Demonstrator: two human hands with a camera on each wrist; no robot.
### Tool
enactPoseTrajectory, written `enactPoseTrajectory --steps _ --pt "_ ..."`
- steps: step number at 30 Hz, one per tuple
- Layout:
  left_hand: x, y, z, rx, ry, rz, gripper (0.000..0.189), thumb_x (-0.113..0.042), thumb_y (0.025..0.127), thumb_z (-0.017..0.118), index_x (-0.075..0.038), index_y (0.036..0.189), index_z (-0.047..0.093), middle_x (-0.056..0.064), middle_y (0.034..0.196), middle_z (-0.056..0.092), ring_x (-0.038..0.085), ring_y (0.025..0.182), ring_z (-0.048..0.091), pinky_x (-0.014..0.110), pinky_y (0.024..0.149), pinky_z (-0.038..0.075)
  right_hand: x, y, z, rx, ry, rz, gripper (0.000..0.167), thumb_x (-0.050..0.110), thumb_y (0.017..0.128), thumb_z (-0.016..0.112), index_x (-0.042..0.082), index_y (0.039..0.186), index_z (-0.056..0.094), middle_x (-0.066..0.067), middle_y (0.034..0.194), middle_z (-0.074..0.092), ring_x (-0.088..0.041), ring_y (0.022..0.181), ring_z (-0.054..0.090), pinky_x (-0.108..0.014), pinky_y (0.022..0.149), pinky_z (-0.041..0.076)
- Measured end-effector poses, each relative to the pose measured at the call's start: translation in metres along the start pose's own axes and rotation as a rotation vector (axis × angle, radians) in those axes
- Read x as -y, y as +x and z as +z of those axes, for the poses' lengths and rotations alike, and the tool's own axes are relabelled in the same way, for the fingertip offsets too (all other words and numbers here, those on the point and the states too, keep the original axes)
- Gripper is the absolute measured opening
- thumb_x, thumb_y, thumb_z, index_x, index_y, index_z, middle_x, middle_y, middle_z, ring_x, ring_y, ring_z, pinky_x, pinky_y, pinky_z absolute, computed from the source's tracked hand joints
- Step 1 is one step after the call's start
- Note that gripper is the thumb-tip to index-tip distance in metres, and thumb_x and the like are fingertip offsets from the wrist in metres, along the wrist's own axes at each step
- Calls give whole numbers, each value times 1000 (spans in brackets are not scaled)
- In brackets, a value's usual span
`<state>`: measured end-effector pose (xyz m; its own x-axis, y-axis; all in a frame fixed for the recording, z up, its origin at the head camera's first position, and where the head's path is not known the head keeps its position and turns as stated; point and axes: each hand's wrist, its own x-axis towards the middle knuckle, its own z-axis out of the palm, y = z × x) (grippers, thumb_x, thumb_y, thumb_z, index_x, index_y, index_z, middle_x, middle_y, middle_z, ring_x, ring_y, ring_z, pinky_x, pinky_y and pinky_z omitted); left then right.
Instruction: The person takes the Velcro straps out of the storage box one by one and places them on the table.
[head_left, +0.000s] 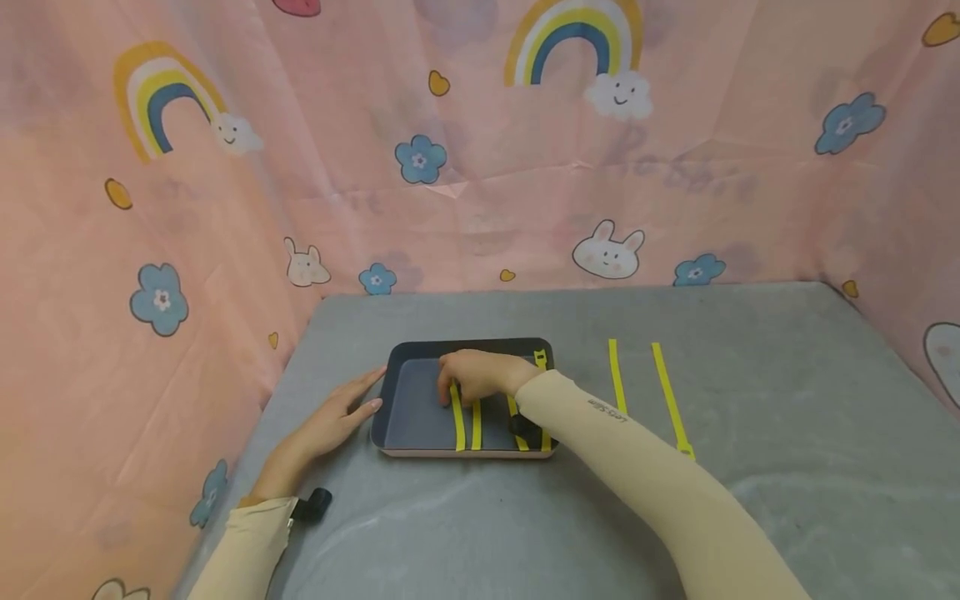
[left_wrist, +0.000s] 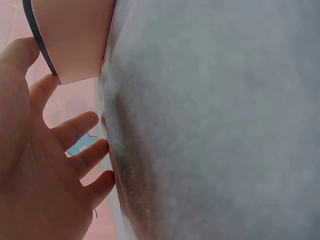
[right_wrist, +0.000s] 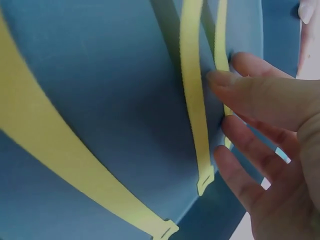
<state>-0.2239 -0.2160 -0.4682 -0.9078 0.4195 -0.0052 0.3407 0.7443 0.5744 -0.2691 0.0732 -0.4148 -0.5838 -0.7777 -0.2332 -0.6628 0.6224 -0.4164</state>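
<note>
A dark baking tray [head_left: 420, 417] with a pinkish outside lies on the table in the head view. Several yellow hook-and-loop cable ties [head_left: 476, 429] with slotted heads lie across it, side by side. My right hand [head_left: 476, 375] reaches over the tray from the right. Its thumb and index finger pinch the leftmost cable tie [head_left: 458, 425], part of which is hidden behind the thumb [right_wrist: 265, 95] in the right wrist view. My left hand [head_left: 330, 425] is at the tray's left side, its thumb and index fingertips at the rim and the other fingers spread.
Two more yellow cable ties, one nearer the tray [head_left: 616, 375] and one farther right [head_left: 670, 392], lie on the grey table cover [head_left: 787, 400]. My right forearm overlaps the nearer one's lower end. A pink patterned curtain [head_left: 480, 217] hangs behind and beside the table.
</note>
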Motion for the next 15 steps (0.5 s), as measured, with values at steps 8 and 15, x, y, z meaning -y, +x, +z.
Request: enactPoseTrajectory --steps 8,15 --pt "2 1 -1 6 9 -5 60 -41 104 47 -27 158 26 14 162 31 44 149 26 67 117 21 2 4 3 -50 -42 -49 30 -9 84 65 14 99 78 -1 110 70 -18 121 59 -29 91 53" --pt "1 1 1 11 0 -20 61 -43 103 48 -30 158 26 13 163 31 43 149 27 67 117 21 4 3 3 -61 -50 -62 25 -8 85 67 13 95 78 -1 109 72 -21 130 56 -34 100 52"
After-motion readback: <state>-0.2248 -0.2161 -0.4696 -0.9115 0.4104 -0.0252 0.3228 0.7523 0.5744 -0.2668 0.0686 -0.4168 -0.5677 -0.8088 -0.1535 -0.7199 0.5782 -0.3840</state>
